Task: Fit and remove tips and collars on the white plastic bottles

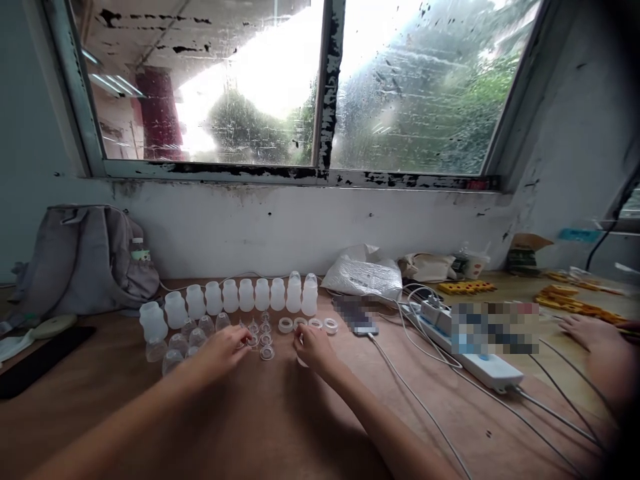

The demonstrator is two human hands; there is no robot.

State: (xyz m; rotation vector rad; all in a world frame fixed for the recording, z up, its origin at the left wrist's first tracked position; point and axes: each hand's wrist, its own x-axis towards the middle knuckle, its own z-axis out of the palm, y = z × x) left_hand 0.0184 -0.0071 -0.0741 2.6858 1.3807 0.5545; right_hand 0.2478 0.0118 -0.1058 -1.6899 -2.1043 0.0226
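Observation:
My left hand (231,348) reaches in among clear baby bottle nipples (267,352), its fingertips pinched on one at the left of the group. To its right, my right hand (316,348) has its fingers bent together beside a row of white collar rings (331,325). A pale edge shows beneath this hand, but what its fingers hold is hidden. Behind both hands stands a row of frosted baby bottles (230,295); the two at the right end, including a capped bottle (310,295), wear clear domes. Several clear dome caps (179,344) stand left of my left hand.
A white power strip (493,372) with trailing cables and a phone (365,323) lie to the right. Behind them is a silver bag (365,275). A grey backpack (83,257) sits at the left. Another person's hand (587,331) rests at far right near yellow parts (575,301).

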